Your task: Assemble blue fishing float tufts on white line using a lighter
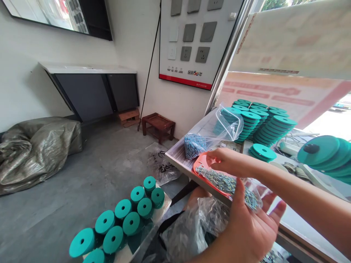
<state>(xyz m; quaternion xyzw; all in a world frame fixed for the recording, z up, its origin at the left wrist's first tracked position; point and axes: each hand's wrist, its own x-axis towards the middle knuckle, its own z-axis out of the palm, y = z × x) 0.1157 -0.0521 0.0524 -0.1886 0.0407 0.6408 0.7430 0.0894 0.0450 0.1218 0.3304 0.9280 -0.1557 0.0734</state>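
My left hand (248, 228) is palm up at the lower right, its thumb and fingers curled around a clear plastic bag of screws (253, 199). The bag lies against the right end of a shallow orange-red tray (201, 159), where many small screws (222, 180) are spread in a long heap. Reaching in from the right, my right hand (223, 159) is over the tray's far left part with fingers bent together; what the fingertips hold is hidden. Just beyond the tray stands a clear bag (214, 126) with bluish screws (194, 145) at its bottom.
Stacked teal discs (274, 129) fill the back of the table, with more teal discs (318, 153) at right. Teal rolls (123, 209) stand on a board at lower left. A crumpled plastic bag (183, 228) lies near my lap. A small wooden stool (158, 124) is by the wall.
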